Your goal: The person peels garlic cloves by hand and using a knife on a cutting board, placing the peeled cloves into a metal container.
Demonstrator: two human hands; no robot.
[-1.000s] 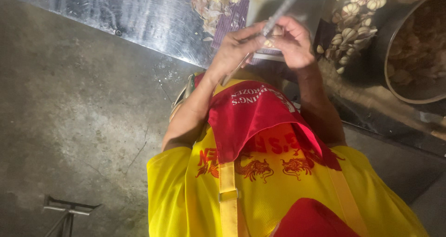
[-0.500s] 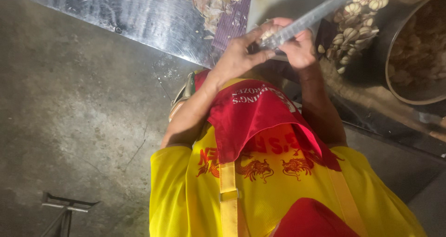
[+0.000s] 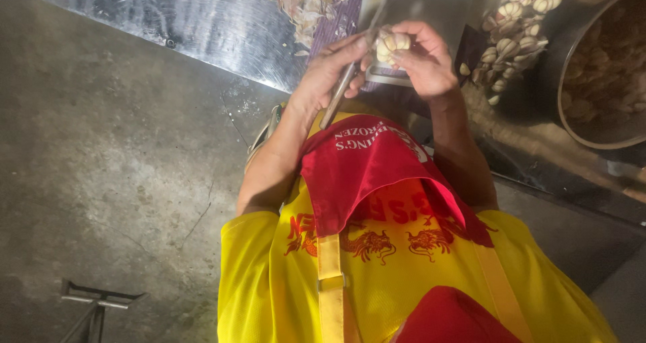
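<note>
A garlic bulb point(image 3: 390, 44) is held above the edge of the work surface, near the top middle of the view, pinched between the thumb and the fingers of the right hand point(image 3: 425, 66), which is closed around it from the right side. A long thin knife point(image 3: 350, 77) is gripped in the left hand point(image 3: 330, 74); the fingers are wrapped fully around its lower part, and the blade is laid against the left side of the bulb, pointing up and away. The bulb is judged to be light and firm, with a dry, papery skin that can slip and tear, so it is best held by its rounded sides with the fingertips, kept away from the blade. The cloves are probably easy to bruise if they are pressed hard. A small flat metal tray point(image 3: 397, 81) is seen just under the hands. More garlic bulbs point(image 3: 515, 20) are heaped to the right, beside a large round basin point(image 3: 568, 124) whose brownish contents cannot be told clearly. A shiny metal sheet point(image 3: 168, 20) and a cloth with a flower pattern point(image 3: 323, 0) are seen on the left. No packages are visible. White lettering is printed across the top of the red apron point(image 3: 377, 175), and red figures like dragons are printed on the chest of the yellow shirt point(image 3: 269, 289). Grey concrete floor point(image 3: 101, 181) is seen below.
</note>
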